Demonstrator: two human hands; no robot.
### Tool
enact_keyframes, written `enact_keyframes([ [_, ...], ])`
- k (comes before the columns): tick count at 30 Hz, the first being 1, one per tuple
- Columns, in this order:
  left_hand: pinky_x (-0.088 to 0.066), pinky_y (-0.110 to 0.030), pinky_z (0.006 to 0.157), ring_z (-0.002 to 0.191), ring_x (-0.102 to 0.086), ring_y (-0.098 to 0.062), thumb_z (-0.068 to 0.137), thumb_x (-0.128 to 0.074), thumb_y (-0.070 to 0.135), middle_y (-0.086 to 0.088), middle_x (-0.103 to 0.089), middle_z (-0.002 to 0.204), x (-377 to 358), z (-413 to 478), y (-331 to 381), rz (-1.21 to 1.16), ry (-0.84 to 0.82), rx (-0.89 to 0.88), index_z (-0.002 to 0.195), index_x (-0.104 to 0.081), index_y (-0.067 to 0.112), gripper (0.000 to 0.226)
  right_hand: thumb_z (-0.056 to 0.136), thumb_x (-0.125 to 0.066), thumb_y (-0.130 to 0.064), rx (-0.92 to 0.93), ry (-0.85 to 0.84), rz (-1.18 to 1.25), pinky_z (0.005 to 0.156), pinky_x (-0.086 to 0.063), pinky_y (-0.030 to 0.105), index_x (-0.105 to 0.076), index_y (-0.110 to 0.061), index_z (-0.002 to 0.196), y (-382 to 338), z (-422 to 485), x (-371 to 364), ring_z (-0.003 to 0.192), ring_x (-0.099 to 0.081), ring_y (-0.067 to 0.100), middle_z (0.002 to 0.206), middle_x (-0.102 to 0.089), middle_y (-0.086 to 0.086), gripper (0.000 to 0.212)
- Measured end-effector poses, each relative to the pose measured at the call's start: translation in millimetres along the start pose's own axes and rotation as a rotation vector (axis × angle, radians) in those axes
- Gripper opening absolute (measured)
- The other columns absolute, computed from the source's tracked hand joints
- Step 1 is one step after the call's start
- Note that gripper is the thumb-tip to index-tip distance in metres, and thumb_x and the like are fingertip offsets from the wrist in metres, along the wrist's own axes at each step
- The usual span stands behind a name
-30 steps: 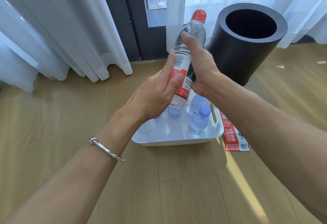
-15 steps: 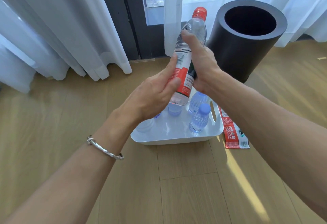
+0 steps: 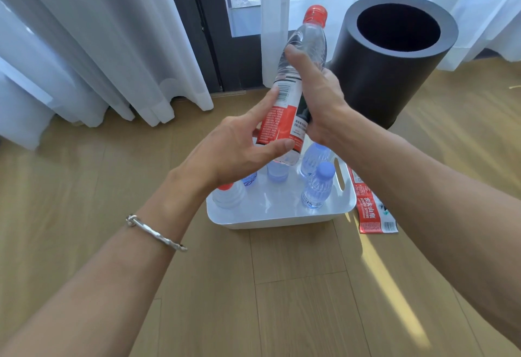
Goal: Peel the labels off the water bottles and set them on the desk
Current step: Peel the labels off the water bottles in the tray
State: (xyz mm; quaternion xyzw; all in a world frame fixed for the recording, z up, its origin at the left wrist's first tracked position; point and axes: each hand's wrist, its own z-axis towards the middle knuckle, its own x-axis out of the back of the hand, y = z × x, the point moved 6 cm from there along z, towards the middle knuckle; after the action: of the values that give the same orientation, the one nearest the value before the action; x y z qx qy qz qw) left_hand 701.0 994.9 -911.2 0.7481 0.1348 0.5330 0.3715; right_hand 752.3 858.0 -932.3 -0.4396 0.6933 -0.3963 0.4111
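Observation:
My right hand point(image 3: 317, 100) grips a clear water bottle point(image 3: 306, 46) with a red cap, held tilted above the white tray point(image 3: 279, 217). The bottle's red and white label point(image 3: 279, 125) is still wrapped round it. My left hand point(image 3: 239, 150) touches the label with forefinger and thumb spread along its left and lower edge. Several smaller bottles stand in the tray, among them a blue-capped bottle point(image 3: 318, 190) and a red-capped bottle point(image 3: 229, 196). One peeled red label point(image 3: 372, 212) lies flat on the wooden surface to the right of the tray.
A tall black cylindrical bin point(image 3: 394, 54) with an open top stands right behind the held bottle. White curtains point(image 3: 98, 46) hang along the back, with a dark door frame point(image 3: 208, 32) between them. Bare wooden boards point(image 3: 296, 300) stretch in front of the tray.
The left hand's thumb and forefinger have spread wider apart over the label. The bottle stays in the right hand at nearly the same spot.

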Motion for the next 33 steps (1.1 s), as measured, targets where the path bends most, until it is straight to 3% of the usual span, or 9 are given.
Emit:
enact_keyframes([
  [4,-0.038,-0.021,0.09,0.108,-0.055,0.001,0.086,-0.063,0.045,0.009,-0.055,0.135,-1.3,-0.3,1.2,0.009,-0.027,0.003,0.15,-0.009,0.044,0.083,0.081,-0.072,-0.044,0.046,0.033,-0.08,0.069,-0.062,0.039,-0.052,-0.012,0.12,-1.1,0.4,3.9,0.075,-0.073,0.024,0.095,-0.07,0.01,0.054],
  [11,-0.044,-0.022,0.092,0.107,-0.062,-0.002,0.088,-0.064,0.034,0.012,-0.064,0.12,-1.7,-1.8,1.4,0.07,0.007,-0.007,0.152,-0.014,0.038,0.081,0.08,-0.074,-0.042,0.095,0.049,-0.111,0.065,-0.061,0.033,-0.05,-0.012,0.123,-1.4,1.6,3.5,0.075,-0.073,0.02,0.097,-0.068,0.008,0.057],
  [20,-0.046,-0.026,0.091,0.105,-0.063,-0.006,0.093,-0.057,0.021,0.007,-0.06,0.133,-2.9,-1.9,3.4,0.139,0.012,-0.049,0.152,-0.014,0.033,0.074,0.08,-0.072,-0.045,0.094,0.07,-0.171,0.069,-0.062,0.034,-0.046,-0.015,0.126,0.6,3.8,6.4,0.079,-0.072,0.019,0.1,-0.067,0.007,0.06],
  [27,-0.042,-0.023,0.092,0.104,-0.062,-0.001,0.085,-0.067,0.041,0.013,-0.058,0.131,-3.3,-1.6,-2.0,0.028,0.015,-0.02,0.15,-0.019,0.04,0.082,0.079,-0.073,-0.046,0.103,0.076,-0.156,0.072,-0.062,0.038,-0.047,-0.015,0.125,-0.7,6.1,7.5,0.081,-0.073,0.02,0.101,-0.067,0.007,0.061],
  [30,-0.04,-0.021,0.089,0.101,-0.062,0.0,0.083,-0.069,0.041,0.013,-0.058,0.13,-3.1,-1.3,-3.5,0.025,0.031,-0.01,0.15,-0.02,0.041,0.083,0.08,-0.072,-0.046,0.105,0.079,-0.159,0.074,-0.062,0.039,-0.046,-0.015,0.126,-1.0,5.7,6.9,0.082,-0.073,0.021,0.102,-0.067,0.007,0.061],
  [33,-0.043,-0.026,0.095,0.102,-0.062,0.001,0.087,-0.066,0.038,0.014,-0.059,0.131,-2.7,-2.4,-3.4,0.024,0.036,-0.019,0.149,-0.021,0.043,0.077,0.081,-0.072,-0.045,0.106,0.081,-0.152,0.074,-0.062,0.038,-0.046,-0.015,0.125,-1.2,4.9,7.3,0.082,-0.072,0.021,0.102,-0.067,0.007,0.059],
])
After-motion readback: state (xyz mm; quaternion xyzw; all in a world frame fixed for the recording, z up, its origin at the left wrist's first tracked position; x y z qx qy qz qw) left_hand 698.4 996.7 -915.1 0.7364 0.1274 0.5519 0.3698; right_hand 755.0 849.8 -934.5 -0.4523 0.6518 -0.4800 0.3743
